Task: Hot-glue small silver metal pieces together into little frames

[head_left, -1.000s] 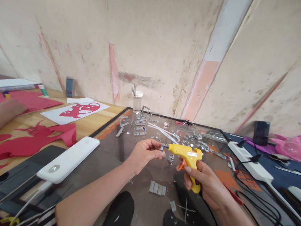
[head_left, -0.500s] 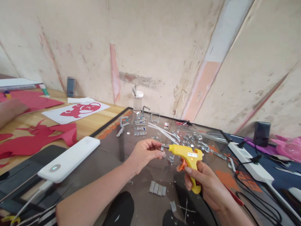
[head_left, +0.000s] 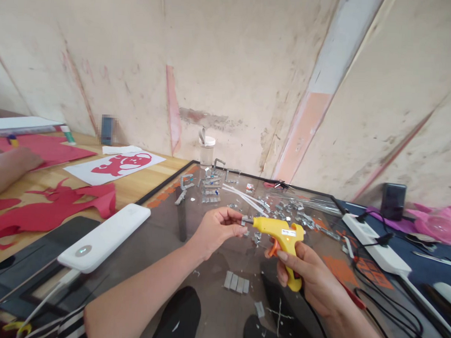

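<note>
My right hand (head_left: 305,270) is wrapped round the handle of a yellow hot glue gun (head_left: 278,232), fingers by its orange trigger (head_left: 272,248). The gun's metal nozzle points left and meets a small grey piece (head_left: 244,220) pinched in the fingertips of my left hand (head_left: 219,230). What exactly that piece is, I cannot make out. Below the hands, several small grey rectangles (head_left: 236,283) lie in a row on the dark glass tabletop (head_left: 213,306). Another grey scrap (head_left: 259,309) rests near a white cross of strings (head_left: 279,315).
Small grey pieces (head_left: 290,208) are scattered beyond my hands. A lidded jar (head_left: 207,151) stands by the wall. At right lies a white power strip (head_left: 378,248) with black cables; at left, a white power bank (head_left: 104,238). Another person's hand (head_left: 18,162) rests on red sheets (head_left: 63,151).
Almost nothing differs. Both hands, the glue gun and the small grey piece keep the same position; the view has shifted very slightly.
</note>
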A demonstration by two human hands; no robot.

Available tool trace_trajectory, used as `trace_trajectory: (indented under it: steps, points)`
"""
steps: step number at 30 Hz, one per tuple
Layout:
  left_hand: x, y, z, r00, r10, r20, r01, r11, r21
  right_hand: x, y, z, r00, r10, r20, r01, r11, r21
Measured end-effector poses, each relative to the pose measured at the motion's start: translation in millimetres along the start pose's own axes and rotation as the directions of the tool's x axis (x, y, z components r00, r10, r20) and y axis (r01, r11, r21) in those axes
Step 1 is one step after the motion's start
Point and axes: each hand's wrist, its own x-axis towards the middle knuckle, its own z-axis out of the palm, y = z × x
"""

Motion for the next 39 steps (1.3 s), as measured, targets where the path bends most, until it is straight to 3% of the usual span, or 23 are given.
trace_trajectory:
  steps: [7,11,22,39]
  points:
    - [3,3,-4.8,0.998,0.047,-0.031,-0.047,0.999,0.019,-1,0,3,1.000,-0.006,0.027,0.006,1.000,0.014]
    - [2,8,-3.9,0.993,0.108,-0.036,-0.103,0.986,0.130,-2,-4,2,0.998,-0.049,-0.031,0.051,0.995,0.091]
    - [-6,8,-2.1,0.973,0.226,0.052,-0.228,0.893,0.389,-1,-1,0,0.998,-0.039,-0.045,0.041,0.999,0.030]
    - [-5,12,-0.5,0.986,0.164,-0.005,-0.156,0.948,0.278,1,4,-5,1.000,-0.002,0.006,0.002,0.999,-0.055]
